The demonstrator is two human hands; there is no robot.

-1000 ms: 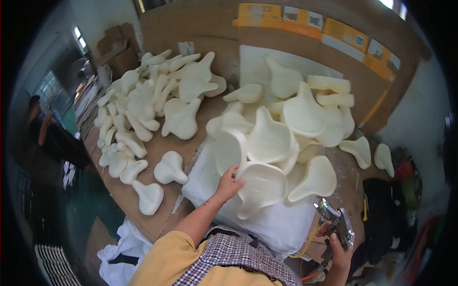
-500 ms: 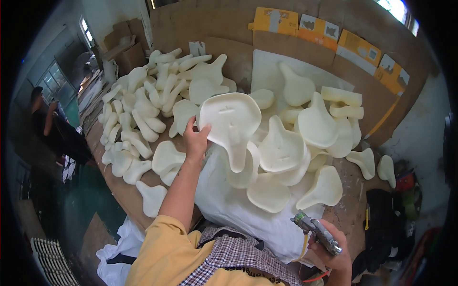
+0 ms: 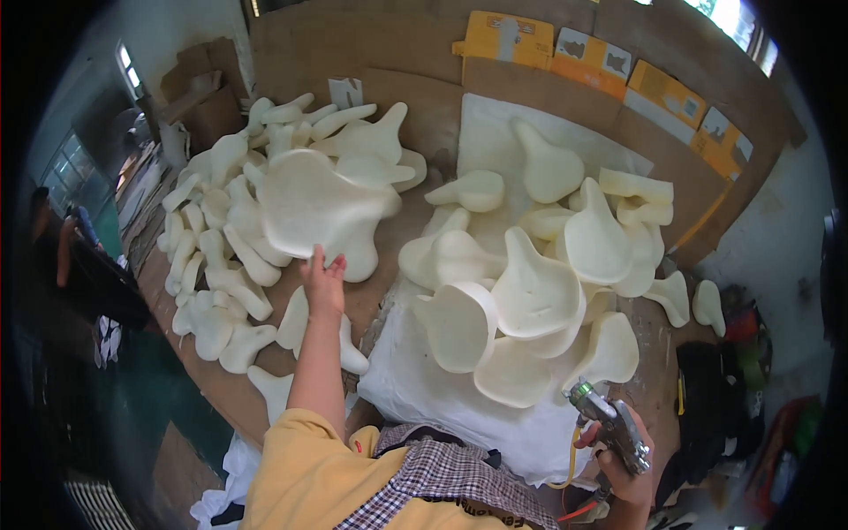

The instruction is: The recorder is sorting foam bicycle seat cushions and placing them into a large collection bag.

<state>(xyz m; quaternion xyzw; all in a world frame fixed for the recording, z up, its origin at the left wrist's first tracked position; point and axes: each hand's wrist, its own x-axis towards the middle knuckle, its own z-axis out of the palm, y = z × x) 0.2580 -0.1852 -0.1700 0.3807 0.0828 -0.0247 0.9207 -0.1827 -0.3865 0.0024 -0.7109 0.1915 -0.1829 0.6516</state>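
My left hand (image 3: 324, 284) is open, its fingers stretched toward the lower edge of a cream, bicycle-saddle-shaped foam piece (image 3: 311, 205). That piece is tilted over the left pile, slightly blurred; whether the fingertips still touch it is hard to tell. In my right hand (image 3: 629, 459), at the lower right, is a metal spray gun (image 3: 609, 420) with a hose running down from it. Its nozzle points up and left, toward a saddle piece (image 3: 608, 352) at the near right of the group. A hollow-side-up saddle piece (image 3: 534, 291) lies amid that group.
A heap of cream foam pieces (image 3: 221, 256) covers the table's left side. White sheeting (image 3: 415, 389) lies under the right group. Cardboard (image 3: 380, 44) stands behind the table. A dark bag (image 3: 711, 406) is at the right, and another person (image 3: 79, 265) stands far left.
The saddle piece moved from the middle to the left pile, and my left hand opened from its grip on the rim. My right hand shifted slightly right with the spray gun.
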